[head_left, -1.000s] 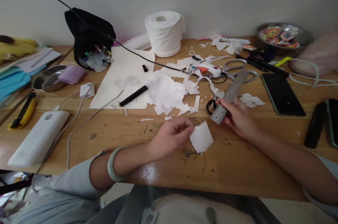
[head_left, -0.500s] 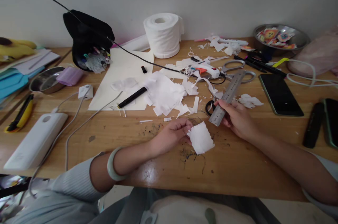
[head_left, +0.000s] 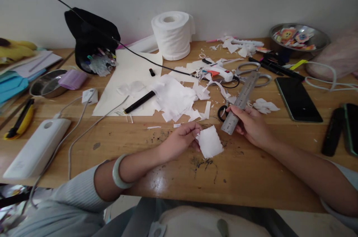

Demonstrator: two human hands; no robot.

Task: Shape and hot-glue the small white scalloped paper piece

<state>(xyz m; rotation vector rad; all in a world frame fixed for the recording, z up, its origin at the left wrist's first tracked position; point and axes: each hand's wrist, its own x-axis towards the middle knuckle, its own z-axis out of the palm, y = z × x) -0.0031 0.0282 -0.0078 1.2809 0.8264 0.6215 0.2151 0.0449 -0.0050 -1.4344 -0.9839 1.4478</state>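
Note:
My left hand [head_left: 181, 141] pinches the left edge of a small white piece of paper [head_left: 210, 142] with a ragged outline, held over the table. In my right hand [head_left: 253, 127] is a metal ruler [head_left: 241, 102], gripped near its lower end and slanting up to the right. A black ring [head_left: 223, 113] sits just left of the ruler. Behind the ruler lie grey-handled scissors [head_left: 264, 80], partly covered by it. Torn white paper scraps [head_left: 177, 97] are heaped beyond my left hand.
A tissue roll [head_left: 172, 37], a white glue gun [head_left: 222, 72] and a black marker [head_left: 140, 102] lie farther back. To the right are a phone [head_left: 298, 99] and a metal bowl [head_left: 319, 39] of cutouts. A power bank [head_left: 37, 147] with cables lies left.
The piece of paper in my left hand has shifted slightly left and up, turning a little. My right hand holds the ruler in nearly the same place.

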